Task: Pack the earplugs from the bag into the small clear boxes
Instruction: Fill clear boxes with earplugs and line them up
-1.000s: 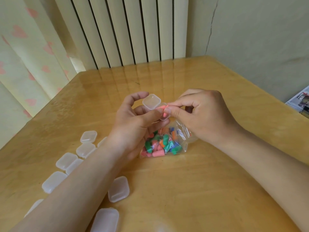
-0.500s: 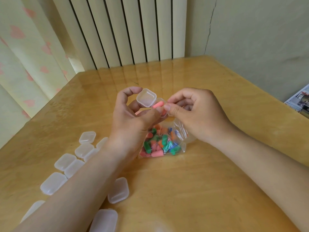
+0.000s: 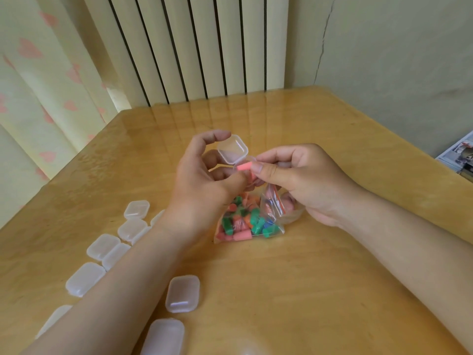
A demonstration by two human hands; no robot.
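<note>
Head view: left hand (image 3: 202, 180) grips square clear box (image 3: 233, 151); right hand (image 3: 294, 175) pinches pink earplug (image 3: 244, 167).

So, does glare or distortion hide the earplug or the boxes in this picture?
Head view: the glossy table reflects the slatted panel as pale streaks at its far side; wide-angle stretch grows toward the corners; the pink earplug and held box show clearly.

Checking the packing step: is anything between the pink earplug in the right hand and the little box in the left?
Nothing visible does. The right hand pinches the pink earplug right beside the clear box, whose lid stands open; the left hand grips the box.
</note>
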